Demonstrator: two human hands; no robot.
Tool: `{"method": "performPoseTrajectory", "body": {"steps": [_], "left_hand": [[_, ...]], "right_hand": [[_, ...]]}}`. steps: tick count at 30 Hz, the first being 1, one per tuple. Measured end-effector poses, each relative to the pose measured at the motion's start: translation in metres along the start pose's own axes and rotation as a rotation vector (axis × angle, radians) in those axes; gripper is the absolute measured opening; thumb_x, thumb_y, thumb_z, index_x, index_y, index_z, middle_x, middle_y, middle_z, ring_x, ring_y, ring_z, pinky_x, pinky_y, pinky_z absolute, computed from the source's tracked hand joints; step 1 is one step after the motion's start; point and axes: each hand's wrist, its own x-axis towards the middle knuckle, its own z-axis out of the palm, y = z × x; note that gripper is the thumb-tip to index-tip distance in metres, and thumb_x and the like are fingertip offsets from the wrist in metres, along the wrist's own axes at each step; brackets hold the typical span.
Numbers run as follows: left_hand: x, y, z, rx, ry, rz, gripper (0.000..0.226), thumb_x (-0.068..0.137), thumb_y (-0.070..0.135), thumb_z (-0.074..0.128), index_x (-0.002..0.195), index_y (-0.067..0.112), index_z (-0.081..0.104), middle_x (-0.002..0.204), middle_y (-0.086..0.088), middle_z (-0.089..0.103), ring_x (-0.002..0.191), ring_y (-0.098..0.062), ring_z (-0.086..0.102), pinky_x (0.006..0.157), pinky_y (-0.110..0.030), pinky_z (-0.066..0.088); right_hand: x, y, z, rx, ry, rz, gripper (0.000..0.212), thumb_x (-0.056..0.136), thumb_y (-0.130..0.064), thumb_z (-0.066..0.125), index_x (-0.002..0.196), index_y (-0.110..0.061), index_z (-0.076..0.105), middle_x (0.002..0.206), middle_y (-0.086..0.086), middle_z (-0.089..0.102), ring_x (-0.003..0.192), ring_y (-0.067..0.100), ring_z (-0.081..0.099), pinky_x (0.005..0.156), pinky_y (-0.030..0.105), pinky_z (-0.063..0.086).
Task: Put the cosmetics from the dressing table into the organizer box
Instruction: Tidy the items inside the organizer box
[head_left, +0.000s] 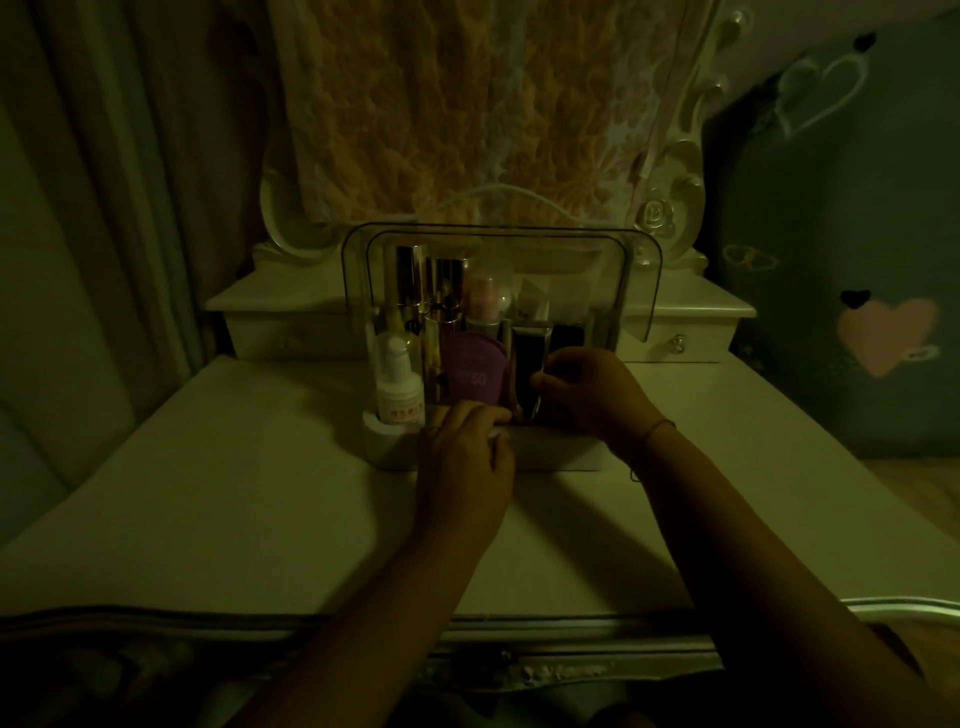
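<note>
Organizer box (379, 441), lid raised, on desk (260, 493): white bottle (399, 384), purple tube (475, 371) inside. Left grip (462, 457) clasps front rim; right grip (592, 395) pinches dark slim item (524, 364) in right compartment.

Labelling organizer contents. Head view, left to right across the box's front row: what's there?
white pump bottle → gold tube → purple tube marked 50 → black container, gripped by the right hand. The left hand overlaps the purple tube's span, so it is left unranked.
</note>
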Motion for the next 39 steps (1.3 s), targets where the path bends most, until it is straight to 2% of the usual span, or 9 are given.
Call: {"method": "performPoseTrajectory", "body": {"steps": [9,15,19,23,28,30,33,35,39], "left_hand": [[0.0,0.001,0.0,0.007,0.004,0.006,0.018,0.082,0.009,0.06,0.098,0.014,0.066,0.102,-0.006,0.065,0.103,-0.027,0.052,0.088,-0.039,0.043],[-0.002,0.003,-0.004,-0.026,0.024,0.016,0.019,0.081,0.006,0.059,0.097,0.015,0.066,0.1,-0.005,0.064,0.1,-0.026,0.052,0.086,-0.038,0.043],[-0.002,0.005,-0.007,-0.053,0.081,0.032,0.02,0.078,0.003,0.059,0.093,0.015,0.065,0.096,-0.005,0.064,0.096,-0.025,0.053,0.081,-0.034,0.041],[-0.003,0.005,-0.007,-0.045,0.074,0.039,0.02,0.079,0.002,0.058,0.093,0.014,0.065,0.097,-0.007,0.064,0.097,-0.027,0.053,0.081,-0.034,0.042],[-0.003,0.006,-0.007,-0.033,0.072,0.034,0.02,0.079,0.002,0.058,0.093,0.014,0.066,0.097,-0.007,0.065,0.096,-0.028,0.054,0.081,-0.036,0.043],[-0.003,0.006,-0.007,-0.026,0.07,0.03,0.02,0.079,0.002,0.058,0.093,0.014,0.066,0.097,-0.007,0.065,0.097,-0.027,0.053,0.081,-0.034,0.042],[-0.003,0.005,-0.006,-0.024,0.07,0.03,0.02,0.079,0.002,0.058,0.093,0.014,0.066,0.097,-0.006,0.065,0.097,-0.027,0.053,0.083,-0.035,0.043],[-0.003,0.004,-0.006,-0.023,0.071,0.037,0.02,0.079,0.002,0.058,0.092,0.014,0.065,0.096,-0.006,0.065,0.096,-0.027,0.053,0.082,-0.037,0.044],[-0.002,0.003,-0.006,-0.027,0.078,0.035,0.019,0.079,0.002,0.058,0.091,0.016,0.065,0.095,-0.005,0.064,0.096,-0.026,0.053,0.083,-0.033,0.041]], "right_hand": [[-0.005,0.0,-0.006,0.098,0.009,-0.008,0.007,0.081,-0.019,0.068,0.087,-0.017,0.065,0.08,-0.004,0.065,0.07,0.008,0.061,0.058,0.018,0.047],[-0.013,0.001,-0.011,0.084,0.108,-0.009,0.028,0.08,-0.021,0.069,0.107,-0.013,0.064,0.095,0.002,0.067,0.078,0.012,0.065,0.06,0.016,0.048],[-0.025,0.007,-0.018,0.109,0.226,-0.022,0.033,0.081,-0.023,0.067,0.112,-0.015,0.059,0.083,0.003,0.063,0.055,0.006,0.056,0.041,0.009,0.04],[-0.034,0.011,-0.024,0.189,0.259,0.013,0.032,0.083,-0.022,0.066,0.112,-0.014,0.056,0.075,0.011,0.067,0.049,0.008,0.054,0.042,0.013,0.042],[-0.036,0.017,-0.025,0.192,0.258,0.002,0.032,0.082,-0.02,0.066,0.111,-0.011,0.057,0.079,0.01,0.069,0.043,-0.004,0.054,0.04,0.008,0.04],[-0.034,0.021,-0.023,0.127,0.27,-0.002,0.033,0.081,-0.022,0.067,0.111,-0.012,0.058,0.085,0.009,0.069,0.05,-0.003,0.056,0.044,0.009,0.041],[-0.028,0.027,-0.018,-0.071,0.289,-0.01,0.033,0.08,-0.026,0.068,0.11,-0.014,0.061,0.089,0.007,0.069,0.069,0.009,0.057,0.055,0.013,0.039],[-0.024,0.03,-0.016,-0.18,0.285,-0.014,0.029,0.081,-0.03,0.067,0.105,-0.015,0.064,0.09,0.006,0.068,0.072,0.011,0.055,0.056,0.017,0.038],[-0.017,0.03,-0.015,-0.259,0.189,0.021,0.037,0.077,-0.033,0.071,0.108,-0.014,0.066,0.097,0.002,0.064,0.082,0.018,0.058,0.067,0.03,0.046]]}}
